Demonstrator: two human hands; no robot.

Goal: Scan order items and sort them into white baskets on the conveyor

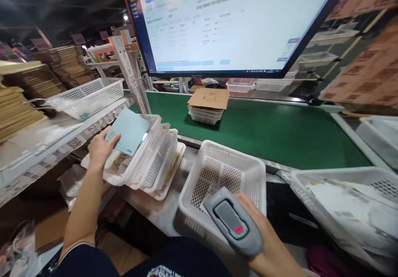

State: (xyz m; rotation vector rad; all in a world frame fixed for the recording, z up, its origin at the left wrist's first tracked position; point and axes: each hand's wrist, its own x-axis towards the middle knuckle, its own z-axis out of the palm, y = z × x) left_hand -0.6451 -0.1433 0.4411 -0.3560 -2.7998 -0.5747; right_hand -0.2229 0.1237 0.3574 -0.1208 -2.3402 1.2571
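My left hand point(100, 147) pinches a pale blue flat packet point(128, 131) above a tilted row of nested white perforated baskets point(155, 161) at the left. My right hand point(267, 235) is wrapped round a grey handheld barcode scanner point(234, 221) with a small red light, held low in front of me. The scanner hovers over the near edge of a white perforated basket point(245, 167) that has a label lying inside it.
A green conveyor belt point(264, 127) runs behind, carrying stacked white baskets topped with flat cardboard point(207, 98). A large monitor point(230, 24) hangs above it. A basket with papers point(345, 202) sits at the right. Left shelves hold a white basket point(87, 96) and stacked cardboard point(34, 82).
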